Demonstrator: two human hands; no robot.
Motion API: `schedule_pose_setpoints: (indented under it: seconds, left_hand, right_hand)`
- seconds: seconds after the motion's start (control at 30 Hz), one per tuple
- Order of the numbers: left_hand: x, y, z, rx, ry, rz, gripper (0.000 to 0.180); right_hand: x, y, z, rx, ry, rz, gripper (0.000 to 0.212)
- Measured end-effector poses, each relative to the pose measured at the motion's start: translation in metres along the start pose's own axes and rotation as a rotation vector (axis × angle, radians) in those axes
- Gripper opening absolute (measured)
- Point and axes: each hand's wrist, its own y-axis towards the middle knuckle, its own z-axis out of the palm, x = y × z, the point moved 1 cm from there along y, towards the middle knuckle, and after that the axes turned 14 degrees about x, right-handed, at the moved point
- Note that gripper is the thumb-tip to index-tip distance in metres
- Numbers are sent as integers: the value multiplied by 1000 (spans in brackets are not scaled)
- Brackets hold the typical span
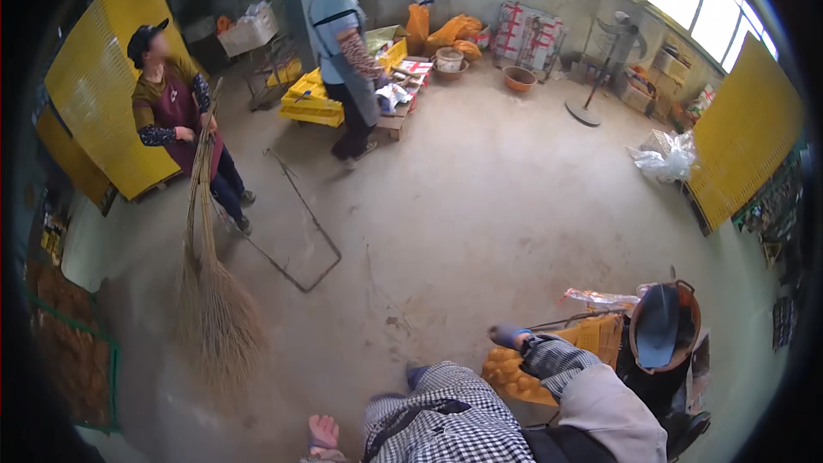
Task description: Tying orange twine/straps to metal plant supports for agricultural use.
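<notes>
My left hand (324, 431) is at the lower edge, beside my checked apron, its fingers stretched out and holding nothing visible. My right arm reaches forward in a checked sleeve cover. A bluish glove with dark fingertips covers my right hand (509, 336), which is beside a dark metal rod (561, 321); its fingers are too unclear to show whether they grip. Just below that hand are round yellow-orange items (506, 375) that I cannot identify, next to an orange crate-like panel (600, 339). A brown bucket (688, 326) with a dark blue piece in it stands to the right.
At left a person (176, 111) holds long twig brooms (210, 309). A bent metal frame (319, 279) lies on the floor. Another person (343, 60) stands by yellow crates (313, 101). A fan-like stand (585, 111) and yellow panels (746, 129) are at right.
</notes>
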Motion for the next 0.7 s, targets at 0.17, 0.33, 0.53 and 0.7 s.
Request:
schedule_pose_setpoints:
  seconds: [0.17, 0.33, 0.53, 0.7]
  left_hand:
    - [-155, 96, 96, 209, 95, 106, 65]
    - [-282, 218, 136, 38, 172, 144, 55]
    - [-486, 445, 190, -38, 167, 266, 55]
    - [-665, 578, 159, -282, 458, 421, 61]
  right_hand:
    - [218, 68, -154, 84, 412, -249, 37]
    - [314, 177, -247, 156, 400, -327, 38]
    - [422, 373, -402, -240, 379, -322, 45]
    - [605, 564, -492, -219, 377, -384, 73]
